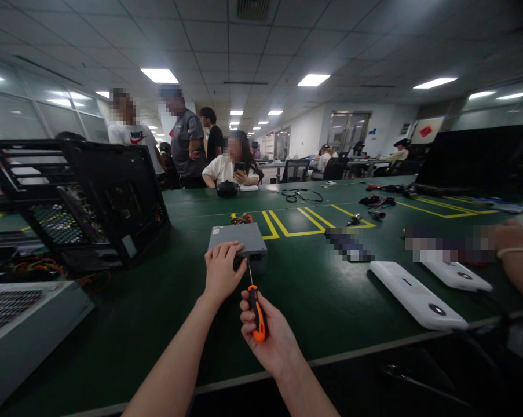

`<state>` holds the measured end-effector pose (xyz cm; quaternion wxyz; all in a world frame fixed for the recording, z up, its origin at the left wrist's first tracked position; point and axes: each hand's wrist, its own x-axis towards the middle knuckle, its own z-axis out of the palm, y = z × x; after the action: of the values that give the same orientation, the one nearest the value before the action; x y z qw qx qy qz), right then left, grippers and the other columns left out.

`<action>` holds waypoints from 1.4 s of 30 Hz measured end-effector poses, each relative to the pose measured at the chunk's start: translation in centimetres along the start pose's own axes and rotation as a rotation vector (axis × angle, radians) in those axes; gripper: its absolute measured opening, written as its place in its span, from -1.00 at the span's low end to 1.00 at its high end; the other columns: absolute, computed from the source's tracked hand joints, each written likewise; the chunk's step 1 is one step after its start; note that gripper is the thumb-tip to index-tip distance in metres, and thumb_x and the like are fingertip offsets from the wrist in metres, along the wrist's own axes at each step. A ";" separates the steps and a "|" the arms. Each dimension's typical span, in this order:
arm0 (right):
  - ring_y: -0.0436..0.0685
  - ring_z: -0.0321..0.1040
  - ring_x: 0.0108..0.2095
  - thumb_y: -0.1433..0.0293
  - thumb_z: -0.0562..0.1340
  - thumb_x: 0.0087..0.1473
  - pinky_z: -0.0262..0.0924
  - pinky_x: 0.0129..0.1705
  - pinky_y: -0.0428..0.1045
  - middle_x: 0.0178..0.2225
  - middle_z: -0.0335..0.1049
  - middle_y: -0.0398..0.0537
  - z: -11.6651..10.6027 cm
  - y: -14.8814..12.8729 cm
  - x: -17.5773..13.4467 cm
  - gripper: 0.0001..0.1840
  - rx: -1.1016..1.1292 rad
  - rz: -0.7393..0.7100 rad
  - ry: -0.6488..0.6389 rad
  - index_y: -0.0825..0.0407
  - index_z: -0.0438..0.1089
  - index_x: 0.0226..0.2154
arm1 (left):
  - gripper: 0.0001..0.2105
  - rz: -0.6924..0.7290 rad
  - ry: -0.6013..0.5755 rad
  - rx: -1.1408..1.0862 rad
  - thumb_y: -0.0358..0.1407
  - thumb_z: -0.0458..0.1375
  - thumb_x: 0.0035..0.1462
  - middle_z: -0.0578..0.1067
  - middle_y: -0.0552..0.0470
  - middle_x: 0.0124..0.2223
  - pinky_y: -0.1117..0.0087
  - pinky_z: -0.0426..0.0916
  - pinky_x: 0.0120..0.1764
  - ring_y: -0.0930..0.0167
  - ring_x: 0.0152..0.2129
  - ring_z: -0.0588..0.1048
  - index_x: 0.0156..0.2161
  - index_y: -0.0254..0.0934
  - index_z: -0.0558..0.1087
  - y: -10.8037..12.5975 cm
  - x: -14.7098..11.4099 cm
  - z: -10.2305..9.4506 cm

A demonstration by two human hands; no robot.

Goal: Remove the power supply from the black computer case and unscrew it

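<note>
A grey box-shaped computer power supply (239, 234) sits on the green table, its socket side turned toward me. Over its near left edge lies my left hand (223, 269), fingers bent on the top and thumb down by the front face, steadying it. In my right hand (267, 330) is a screwdriver (256, 313) with an orange and black handle, the fingers wrapped round it. The thin shaft points up and away, its tip at the front face close to my left thumb. Whether the tip sits in a screw is too small to tell. Coloured cables (242, 219) come out behind the power supply.
To the left stands an open black computer case (126, 202), with a grey metal case (30, 324) nearer. White devices (417, 295), blurred phone-like items and cables (302, 196) lie rightward. A neighbour's hand (517, 240) is at the right edge. Across the table sits a person (233, 165) holding a phone.
</note>
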<state>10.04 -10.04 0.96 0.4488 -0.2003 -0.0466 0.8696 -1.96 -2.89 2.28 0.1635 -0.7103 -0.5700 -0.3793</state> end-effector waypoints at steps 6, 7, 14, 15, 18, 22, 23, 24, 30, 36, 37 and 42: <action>-0.16 0.06 -0.67 0.39 0.02 0.13 -0.14 -0.76 -0.29 -0.56 0.23 -0.06 0.2 0.2 0.0 -0.74 0.017 -0.067 0.038 0.20 0.29 -0.46 | -0.74 0.004 0.002 0.003 -0.28 0.04 0.02 0.38 0.00 -0.07 0.22 0.05 -0.09 0.30 -0.11 0.27 -0.12 -0.13 0.34 0.0 0.0 0.0; -0.17 0.06 -0.67 0.42 0.03 0.12 -0.14 -0.76 -0.29 -0.56 0.24 -0.05 0.2 0.2 0.0 -0.76 0.017 -0.075 0.059 0.19 0.28 -0.49 | -0.73 0.005 0.002 0.005 -0.27 0.04 0.02 0.38 0.01 -0.07 0.22 0.05 -0.09 0.30 -0.11 0.27 -0.12 -0.13 0.34 0.0 0.0 0.0; -0.17 0.11 -0.67 0.36 -0.03 0.16 0.00 -0.70 -0.27 -0.56 0.24 -0.09 0.2 0.1 -0.1 -0.70 -0.001 0.001 0.007 0.20 0.30 -0.42 | -0.73 0.001 0.014 0.015 -0.28 0.05 0.00 0.38 0.01 -0.07 0.21 0.05 -0.08 0.30 -0.12 0.28 -0.13 -0.13 0.34 0.0 0.0 0.1; -0.17 0.11 -0.67 0.36 -0.04 0.17 0.00 -0.70 -0.27 -0.56 0.24 -0.09 0.2 0.1 -0.1 -0.69 -0.010 0.006 0.005 0.21 0.30 -0.39 | -0.73 0.002 0.015 0.014 -0.28 0.05 0.00 0.38 0.01 -0.07 0.21 0.05 -0.09 0.30 -0.12 0.28 -0.13 -0.13 0.34 0.0 0.0 0.1; -0.16 0.09 -0.67 0.35 -0.03 0.16 -0.06 -0.73 -0.27 -0.57 0.23 -0.07 0.1 0.2 0.0 -0.68 -0.016 -0.021 0.012 0.23 0.31 -0.38 | -0.74 0.006 0.018 0.012 -0.28 0.05 0.00 0.39 0.01 -0.08 0.22 0.06 -0.09 0.30 -0.12 0.28 -0.13 -0.13 0.34 -0.1 0.0 0.1; -0.16 0.10 -0.66 0.43 0.04 0.12 -0.10 -0.73 -0.28 -0.55 0.26 -0.04 0.1 0.3 0.1 -0.78 0.002 -0.076 0.057 0.19 0.28 -0.48 | -0.73 0.011 0.013 0.010 -0.28 0.05 0.01 0.38 0.01 -0.07 0.22 0.05 -0.09 0.30 -0.11 0.28 -0.12 -0.14 0.33 -0.1 0.0 0.1; -0.17 0.10 -0.66 0.44 0.03 0.12 -0.08 -0.72 -0.28 -0.54 0.26 -0.05 0.1 0.3 0.1 -0.78 0.007 -0.072 0.062 0.19 0.28 -0.48 | -0.73 0.011 0.012 0.010 -0.28 0.05 0.01 0.38 0.01 -0.07 0.22 0.05 -0.08 0.30 -0.11 0.28 -0.12 -0.14 0.33 -0.1 0.0 0.1; -0.17 0.10 -0.66 0.44 0.02 0.13 -0.06 -0.71 -0.28 -0.54 0.26 -0.05 0.2 0.2 0.0 -0.77 0.010 -0.059 0.062 0.20 0.28 -0.47 | -0.73 0.010 0.012 0.009 -0.28 0.05 0.01 0.38 0.02 -0.07 0.22 0.05 -0.08 0.30 -0.11 0.27 -0.12 -0.13 0.33 -0.1 0.0 0.1; -0.16 0.10 -0.66 0.36 -0.05 0.17 -0.02 -0.71 -0.27 -0.56 0.24 -0.07 0.3 0.1 -0.1 -0.67 -0.032 -0.002 0.010 0.23 0.31 -0.32 | -0.73 0.006 0.010 0.009 -0.28 0.06 0.00 0.38 0.02 -0.07 0.22 0.05 -0.09 0.30 -0.12 0.28 -0.12 -0.13 0.34 -0.1 0.0 0.1; -0.17 0.09 -0.66 0.44 0.03 0.12 -0.09 -0.73 -0.29 -0.55 0.25 -0.06 0.4 0.2 0.0 -0.78 -0.001 -0.070 0.072 0.18 0.27 -0.48 | -0.72 0.007 0.013 0.008 -0.28 0.06 0.00 0.38 0.01 -0.07 0.22 0.06 -0.09 0.30 -0.11 0.27 -0.12 -0.13 0.34 -0.1 0.0 0.1; -0.17 0.10 -0.66 0.44 0.03 0.12 -0.07 -0.72 -0.28 -0.54 0.25 -0.06 0.4 0.2 -0.1 -0.78 0.003 -0.063 0.067 0.19 0.27 -0.48 | -0.72 0.006 0.013 0.007 -0.28 0.06 0.00 0.38 0.01 -0.07 0.22 0.06 -0.09 0.30 -0.11 0.28 -0.12 -0.13 0.34 -0.1 0.0 0.1; -0.17 0.11 -0.67 0.37 -0.02 0.16 0.00 -0.69 -0.26 -0.55 0.23 -0.08 0.3 0.1 0.0 -0.71 -0.019 -0.005 0.037 0.23 0.30 -0.37 | -0.73 0.006 0.014 0.011 -0.28 0.06 0.00 0.39 0.01 -0.07 0.21 0.05 -0.08 0.30 -0.12 0.28 -0.13 -0.13 0.34 -0.1 0.0 0.0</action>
<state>9.88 -10.07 1.18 0.4498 -0.2203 -0.0470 0.8642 -2.02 -2.83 2.23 0.1727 -0.7085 -0.5688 -0.3804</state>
